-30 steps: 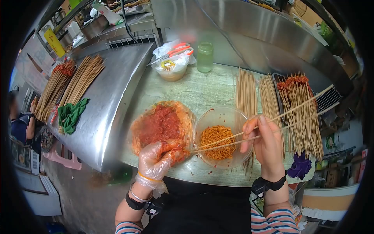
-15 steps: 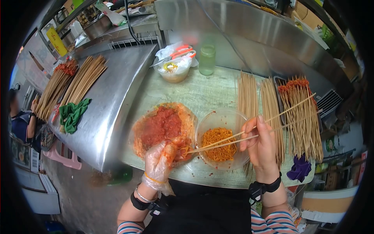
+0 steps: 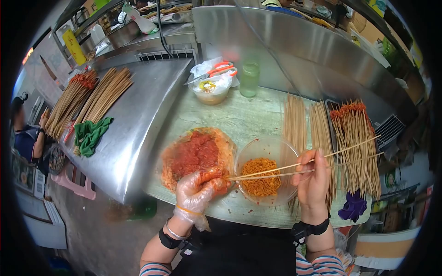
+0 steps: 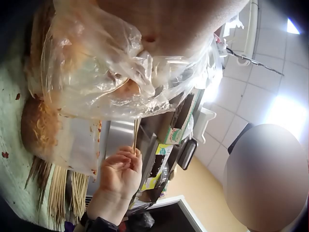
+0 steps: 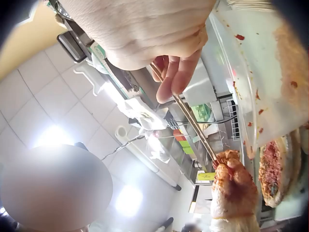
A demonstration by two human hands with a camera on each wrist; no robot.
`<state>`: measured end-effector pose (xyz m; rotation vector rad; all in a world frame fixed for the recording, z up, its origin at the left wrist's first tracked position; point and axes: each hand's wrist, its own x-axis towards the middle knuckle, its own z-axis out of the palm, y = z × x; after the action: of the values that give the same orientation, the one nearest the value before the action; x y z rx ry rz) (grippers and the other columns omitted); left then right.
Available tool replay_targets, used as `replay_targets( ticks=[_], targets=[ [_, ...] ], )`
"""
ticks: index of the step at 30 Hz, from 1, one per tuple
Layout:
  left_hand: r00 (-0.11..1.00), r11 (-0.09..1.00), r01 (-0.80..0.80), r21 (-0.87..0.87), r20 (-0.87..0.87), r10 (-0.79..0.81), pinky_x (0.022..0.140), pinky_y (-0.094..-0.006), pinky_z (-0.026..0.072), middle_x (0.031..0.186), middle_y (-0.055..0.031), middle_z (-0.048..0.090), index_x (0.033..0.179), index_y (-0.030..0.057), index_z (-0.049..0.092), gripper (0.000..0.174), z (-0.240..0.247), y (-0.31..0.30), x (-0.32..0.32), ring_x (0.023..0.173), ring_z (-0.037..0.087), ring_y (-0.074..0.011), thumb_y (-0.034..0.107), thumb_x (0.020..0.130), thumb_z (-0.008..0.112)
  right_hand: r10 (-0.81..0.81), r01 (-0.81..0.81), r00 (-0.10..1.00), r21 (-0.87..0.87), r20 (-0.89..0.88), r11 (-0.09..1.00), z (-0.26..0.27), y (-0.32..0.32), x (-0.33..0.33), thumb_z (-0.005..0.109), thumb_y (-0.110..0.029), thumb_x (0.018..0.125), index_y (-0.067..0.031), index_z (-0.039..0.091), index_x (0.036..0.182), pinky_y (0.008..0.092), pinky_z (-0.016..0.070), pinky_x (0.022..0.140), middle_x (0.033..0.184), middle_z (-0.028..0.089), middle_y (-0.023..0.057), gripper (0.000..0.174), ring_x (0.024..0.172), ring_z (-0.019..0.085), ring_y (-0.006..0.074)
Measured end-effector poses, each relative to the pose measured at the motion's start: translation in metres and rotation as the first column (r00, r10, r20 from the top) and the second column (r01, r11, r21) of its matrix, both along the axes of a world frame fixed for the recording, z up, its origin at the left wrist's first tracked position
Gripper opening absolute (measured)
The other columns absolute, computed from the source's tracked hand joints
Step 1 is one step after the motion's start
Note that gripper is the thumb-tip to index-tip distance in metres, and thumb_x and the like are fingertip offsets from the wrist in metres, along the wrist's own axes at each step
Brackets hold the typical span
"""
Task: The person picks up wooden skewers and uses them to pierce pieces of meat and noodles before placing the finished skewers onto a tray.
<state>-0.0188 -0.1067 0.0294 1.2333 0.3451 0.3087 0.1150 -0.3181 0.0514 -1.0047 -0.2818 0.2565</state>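
Hands meet over the front edge of the tabletop (image 3: 239, 110). The gloved left hand (image 3: 198, 188) is curled around the tips of a few bamboo skewers (image 3: 276, 172), with red mince pressed in its fingers. The bare right hand (image 3: 313, 179) pinches the same sticks further back between thumb and fingers, and their long ends stick out past it to the right. The sticks lie across a clear bowl (image 3: 258, 142) of orange shreds that sits between the two hands. The heap of red mince (image 3: 195, 154) lies just beyond the left hand.

The work looks partly done. Beyond the right hand, a spread of coated skewers (image 3: 352, 110) with red tips is laid out. Between these and the clear bowl lie two rows of bare skewers (image 3: 294, 119), so plenty are uncoated, and the heap of mince is large. More sticks, some of them red-tipped, lie on the steel counter (image 3: 138, 119) well to the left, near a green cloth (image 3: 92, 133). The wrist views do not show how much mince is already on the sticks in hand.
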Motion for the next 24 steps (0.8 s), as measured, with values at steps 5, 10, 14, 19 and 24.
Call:
replay_targets(
  ticks=[5,10,14,19,24],
  targets=[
    [0.997,0.995,0.071,-0.075,0.003,-0.071,0.072,-0.0321,0.0572,0.095,-0.0187,0.063,0.102,-0.0113,0.057,0.019,-0.001,-0.001,0.002,0.083,0.066,-0.0273,-0.006,0.084,0.055,0.0,0.007,0.991,0.046,-0.133,0.999,-0.001,0.01,0.002,0.038,-0.028,0.099,-0.0029,0.05,0.082,0.0222,0.0473,0.045,0.072,0.055,0.0085,0.033,0.048,0.053,0.0135],
    [0.996,0.987,0.085,-0.133,0.015,-0.084,0.074,-0.0339,0.0572,0.097,-0.0187,0.062,0.104,-0.0107,0.056,0.02,0.005,-0.002,0.002,0.087,0.066,-0.0289,-0.007,0.085,0.053,0.092,-0.085,0.989,0.06,-0.12,0.995,-0.009,0.009,0.007,0.038,-0.028,0.098,-0.0034,0.05,0.081,0.0223,0.0474,0.043,0.072,0.055,0.0083,0.032,0.048,0.054,0.0134],
    [0.994,0.986,0.105,-0.129,0.023,-0.103,0.075,-0.0334,0.0565,0.1,-0.0171,0.061,0.107,-0.0098,0.054,0.022,0.002,0.0,0.003,0.087,0.065,-0.0272,-0.004,0.086,0.053,0.1,-0.1,0.992,0.007,-0.073,0.995,-0.007,0.006,0.011,0.038,-0.027,0.098,-0.003,0.05,0.081,0.0222,0.0474,0.042,0.071,0.055,0.0086,0.032,0.047,0.055,0.0136],
    [0.998,0.986,0.059,-0.153,0.009,-0.058,0.074,-0.0315,0.0554,0.102,-0.0164,0.061,0.111,-0.0084,0.052,0.025,0.008,-0.003,0.008,0.089,0.064,-0.0246,0.0,0.087,0.054,0.036,-0.034,0.999,-0.119,0.02,0.992,0.01,0.007,0.005,0.038,-0.028,0.098,-0.0021,0.049,0.081,0.0214,0.0471,0.042,0.071,0.054,0.0086,0.034,0.047,0.055,0.0135],
    [0.99,0.933,0.138,-0.332,0.07,-0.122,0.074,-0.0323,0.0548,0.103,-0.0187,0.06,0.113,-0.0099,0.051,0.031,0.0,0.004,0.007,0.089,0.064,-0.0258,0.006,0.087,0.057,0.035,-0.016,0.994,-0.182,0.102,0.983,0.016,0.01,-0.004,0.038,-0.029,0.099,-0.0012,0.049,0.081,0.0221,0.0473,0.046,0.073,0.054,0.009,0.035,0.049,0.056,0.0142]
  ],
)
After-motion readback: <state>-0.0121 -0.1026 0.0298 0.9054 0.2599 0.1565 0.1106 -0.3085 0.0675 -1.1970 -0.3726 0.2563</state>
